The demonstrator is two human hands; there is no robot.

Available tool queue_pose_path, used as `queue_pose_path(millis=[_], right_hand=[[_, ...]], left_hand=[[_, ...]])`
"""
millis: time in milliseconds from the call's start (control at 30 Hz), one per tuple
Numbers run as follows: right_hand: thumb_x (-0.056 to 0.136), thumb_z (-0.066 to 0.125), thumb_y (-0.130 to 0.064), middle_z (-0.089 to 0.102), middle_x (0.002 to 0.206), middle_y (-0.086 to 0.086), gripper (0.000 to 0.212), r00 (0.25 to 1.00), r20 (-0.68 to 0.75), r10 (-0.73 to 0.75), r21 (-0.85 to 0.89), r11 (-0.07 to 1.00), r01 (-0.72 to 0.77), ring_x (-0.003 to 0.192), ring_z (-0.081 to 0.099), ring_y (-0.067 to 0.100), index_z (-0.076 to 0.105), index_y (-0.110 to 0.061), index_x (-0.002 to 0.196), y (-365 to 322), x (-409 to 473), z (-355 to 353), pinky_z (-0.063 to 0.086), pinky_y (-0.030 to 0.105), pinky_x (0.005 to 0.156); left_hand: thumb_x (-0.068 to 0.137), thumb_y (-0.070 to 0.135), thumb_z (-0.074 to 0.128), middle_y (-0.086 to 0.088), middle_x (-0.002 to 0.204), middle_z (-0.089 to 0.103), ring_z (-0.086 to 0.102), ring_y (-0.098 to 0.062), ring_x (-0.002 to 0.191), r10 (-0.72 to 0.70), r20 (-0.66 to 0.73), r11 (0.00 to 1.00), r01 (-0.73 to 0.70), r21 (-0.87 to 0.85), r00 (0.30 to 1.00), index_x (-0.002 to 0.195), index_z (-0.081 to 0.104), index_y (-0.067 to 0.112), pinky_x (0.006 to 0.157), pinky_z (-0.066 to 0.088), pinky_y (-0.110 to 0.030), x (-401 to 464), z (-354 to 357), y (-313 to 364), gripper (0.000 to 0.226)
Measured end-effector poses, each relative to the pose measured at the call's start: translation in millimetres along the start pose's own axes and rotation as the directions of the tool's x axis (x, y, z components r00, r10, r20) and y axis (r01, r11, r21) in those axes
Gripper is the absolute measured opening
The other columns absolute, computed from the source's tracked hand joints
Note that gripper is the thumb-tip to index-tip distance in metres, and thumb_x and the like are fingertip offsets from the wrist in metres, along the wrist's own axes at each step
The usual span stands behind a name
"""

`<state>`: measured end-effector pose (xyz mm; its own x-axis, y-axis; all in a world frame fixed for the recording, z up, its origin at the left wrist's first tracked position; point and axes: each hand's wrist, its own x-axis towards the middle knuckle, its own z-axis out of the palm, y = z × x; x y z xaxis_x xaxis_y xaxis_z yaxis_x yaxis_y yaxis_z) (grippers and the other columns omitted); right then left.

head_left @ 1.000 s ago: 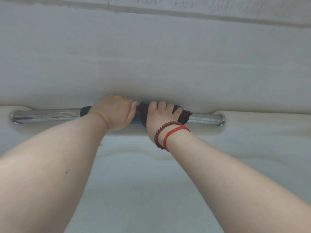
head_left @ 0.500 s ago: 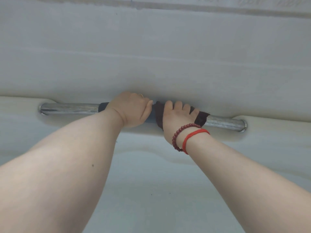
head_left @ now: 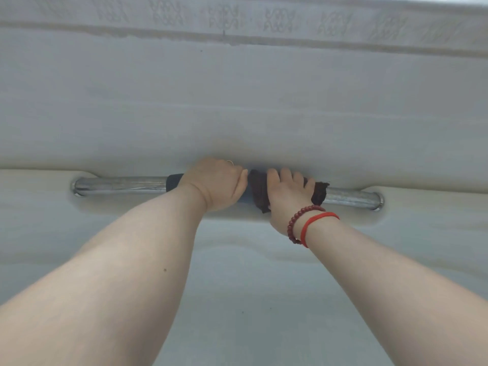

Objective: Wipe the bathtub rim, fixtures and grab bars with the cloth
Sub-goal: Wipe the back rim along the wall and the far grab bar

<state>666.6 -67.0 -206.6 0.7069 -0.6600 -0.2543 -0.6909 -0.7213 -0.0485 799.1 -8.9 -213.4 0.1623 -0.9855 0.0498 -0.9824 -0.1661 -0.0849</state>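
- Change since 1 s ago: mostly the view. The whole grab bar (head_left: 118,184) sits further right in frame, its left mount now well in from the frame edge, so the head turned or shifted. Both hands keep nearly the same spot along the bar, on its dark middle sleeve (head_left: 174,182).
- Meaning for the task: judged as little wiping progress in this 1 s. The cloth (head_left: 260,191) has not travelled toward either chrome end, so both bare metal stretches look like they remain to be done, plus rim and fixtures, none of which are in view as wiped.
- Bathtub wall (head_left: 237,114): pale, smooth, fills the frame above and behind both hands. A patterned tile band (head_left: 224,17) runs far above them.
- Tub floor (head_left: 250,299): pale, below the wrists, a few small dark specks.
- Recess (head_left: 369,220): shallow hollow in the wall, bar mounted across it, ends left of the left hand and right of the right hand.
- Left hand (head_left: 215,184): clenched round the dark sleeve, steadying, no cloth under it.
- Right hand (head_left: 286,196): just right of the left, nearly touching, fingers curled over the bar grasping the dark brown cloth wrapped on it. A cloth corner sticks out right of the fingers.
- 2 bracelets (head_left: 303,220) on the right wrist, 1 beaded, 1 red cord.
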Motion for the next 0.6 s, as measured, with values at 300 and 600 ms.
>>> queue_pose_path(millis=[300,600], right_hand=[[0.083,0.058,-0.014,0.035,0.133,0.012,0.062,1.000,0.000,0.012,0.003,1.000,-0.012,0.125,0.033,0.032,0.025,-0.010,0.136,-0.8,-0.5,-0.5,0.020,0.047,0.110],[0.083,0.058,-0.016,0.035,0.133,0.010,0.064,1.000,-0.022,0.002,-0.006,1.000,-0.002,0.125,0.033,0.030,0.025,-0.011,0.137,1.4,2.2,2.6,0.018,0.045,0.110]], left_hand=[[0.100,0.032,0.021,-0.017,0.102,0.063,0.057,-0.034,0.097,0.024,0.026,0.990,-0.020,-0.142,0.999,0.099,0.060,0.009,0.074,0.040,-0.034,-15.5,2.1,-30.6,0.045],[0.072,0.046,-0.012,-0.014,0.093,0.066,0.059,-0.033,0.088,-0.013,-0.029,0.991,0.010,-0.131,0.999,0.092,0.059,0.010,0.068,0.037,-0.032,-31.9,16.9,-71.1,0.082]])
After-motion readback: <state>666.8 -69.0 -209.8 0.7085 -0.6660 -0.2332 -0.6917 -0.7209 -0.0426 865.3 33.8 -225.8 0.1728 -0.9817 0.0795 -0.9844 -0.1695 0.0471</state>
